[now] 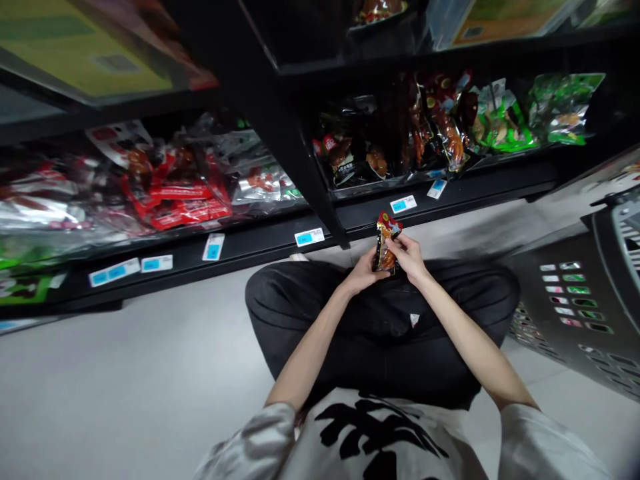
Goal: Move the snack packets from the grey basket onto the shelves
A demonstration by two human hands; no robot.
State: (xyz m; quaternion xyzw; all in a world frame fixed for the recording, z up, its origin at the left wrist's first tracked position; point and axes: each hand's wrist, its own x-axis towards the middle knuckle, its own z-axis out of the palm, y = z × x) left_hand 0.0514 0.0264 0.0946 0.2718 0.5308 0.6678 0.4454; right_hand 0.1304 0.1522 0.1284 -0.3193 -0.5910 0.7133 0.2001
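Observation:
Between both hands, above my crossed legs, is a small snack packet point(387, 243) with a red top, black edges and brownish food showing through its front. My left hand point(364, 272) grips its lower left side, the thumb along the bottom. On the right edge, my right hand point(407, 257) is closed with its thumb over the packet's front. Similar red and black packets point(447, 127) lie on the low shelf ahead. Fingers behind the packet are hidden.
Red snack bags point(183, 193) fill the shelf at left, and green bags point(503, 123) sit at right. Price tags point(310, 237) line the black shelf edge point(260, 247). A grey shopping basket point(530, 287) stands close on my right. Pale floor point(150, 387) extends to the left.

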